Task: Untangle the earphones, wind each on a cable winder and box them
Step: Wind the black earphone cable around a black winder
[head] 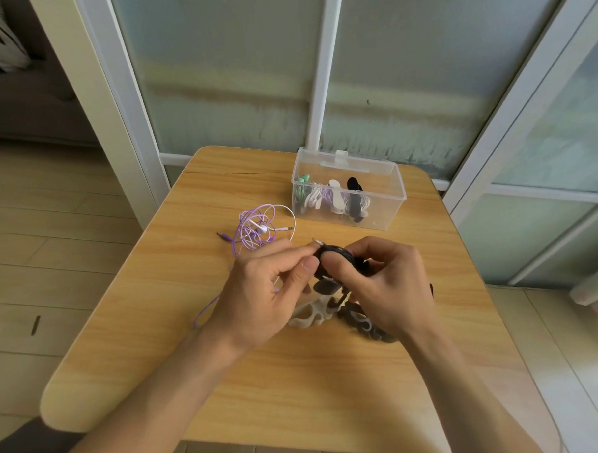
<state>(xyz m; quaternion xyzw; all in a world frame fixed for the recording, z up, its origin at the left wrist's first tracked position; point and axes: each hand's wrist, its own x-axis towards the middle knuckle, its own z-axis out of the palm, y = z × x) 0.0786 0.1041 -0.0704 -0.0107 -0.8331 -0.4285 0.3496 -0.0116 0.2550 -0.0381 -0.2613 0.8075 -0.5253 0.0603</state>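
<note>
We are winding black earphones (336, 253) on a winder: right hand (379, 284) grips the bundle, left hand (266, 289) pinches the plug end (317, 242), which we tuck in next, then reach for the clear box (385, 202) at one o'clock.

Table (158, 335): box (386, 209), earphones (256, 228), winders (315, 314).

I see a black earphone cable (338, 253) wound round a black cable winder (324, 287), held up above the tabletop (157, 318) between both hands; its metal plug tip (317, 242) pokes out at the top. To the left lies a loose tangle of purple and white earphones (258, 229), still knotted together, one purple strand trailing toward me. Spare winders rest under the hands: white ones (311, 314) and dark ones (363, 326), partly hidden. Further back stands a clear plastic box (383, 215), open, holding wound sets in green, white, purple and black.
</note>
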